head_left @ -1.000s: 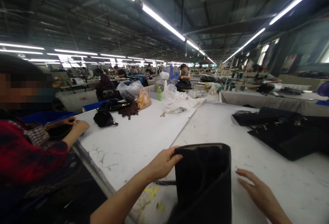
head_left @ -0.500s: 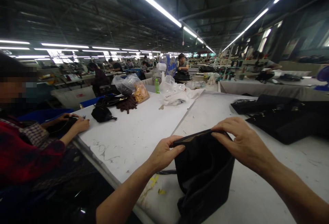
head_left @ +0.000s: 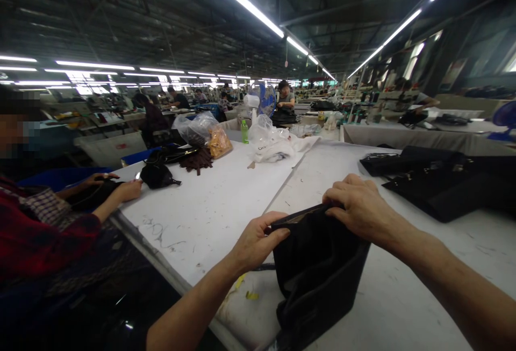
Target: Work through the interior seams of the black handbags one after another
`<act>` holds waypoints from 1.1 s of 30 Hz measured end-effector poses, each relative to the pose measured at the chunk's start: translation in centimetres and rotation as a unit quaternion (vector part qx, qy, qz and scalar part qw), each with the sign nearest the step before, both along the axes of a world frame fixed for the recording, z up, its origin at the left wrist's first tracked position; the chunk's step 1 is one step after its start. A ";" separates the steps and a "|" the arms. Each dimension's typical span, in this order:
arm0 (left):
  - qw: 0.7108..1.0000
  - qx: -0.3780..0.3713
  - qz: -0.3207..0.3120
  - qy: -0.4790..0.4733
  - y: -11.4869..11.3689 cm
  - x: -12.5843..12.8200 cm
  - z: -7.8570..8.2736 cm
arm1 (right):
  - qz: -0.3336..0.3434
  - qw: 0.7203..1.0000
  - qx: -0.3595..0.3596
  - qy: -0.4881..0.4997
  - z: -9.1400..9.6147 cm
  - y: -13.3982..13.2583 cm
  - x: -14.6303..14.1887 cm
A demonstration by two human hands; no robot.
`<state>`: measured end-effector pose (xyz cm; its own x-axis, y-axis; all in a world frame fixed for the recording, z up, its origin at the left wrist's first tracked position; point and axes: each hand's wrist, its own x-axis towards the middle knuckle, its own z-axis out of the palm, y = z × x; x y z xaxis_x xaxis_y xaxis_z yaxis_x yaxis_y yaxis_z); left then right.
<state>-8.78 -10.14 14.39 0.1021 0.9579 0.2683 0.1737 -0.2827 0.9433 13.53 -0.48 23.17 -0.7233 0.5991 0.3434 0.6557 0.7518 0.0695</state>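
A soft black bag (head_left: 318, 270) stands upright on the white table (head_left: 226, 206) right in front of me. My left hand (head_left: 256, 241) pinches the left end of its top rim, thumb on the near side. Over the right end of the same rim, my right hand (head_left: 357, 208) is closed, with the fingers curled onto the edge. The mouth of the bag shows a thin tan strip between my two hands.
A stack of flat black bags (head_left: 435, 179) lies at the right. Farther back are a small black pouch (head_left: 155, 175), clear plastic bags (head_left: 203, 133), a green bottle (head_left: 244, 131) and a white fan (head_left: 258, 104). A person in a red plaid sleeve (head_left: 44, 227) works at the left edge.
My right hand came up from the table and took hold of the bag's top rim. The left hand kept its grip. The bag's mouth has dropped slightly and the view has tilted.
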 end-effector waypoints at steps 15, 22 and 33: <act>1.000 0.004 0.012 0.018 -0.1 0.2 0.1 | 0.059 0.997 -0.043 0.019 -0.3 -0.2 0.0; 1.000 0.008 0.006 0.014 -0.3 0.2 0.2 | 0.080 0.994 -0.064 0.024 -0.1 -0.3 -0.4; 0.998 0.011 0.046 0.046 0.3 0.1 0.0 | 0.039 0.985 -0.126 0.109 -0.1 -0.8 0.7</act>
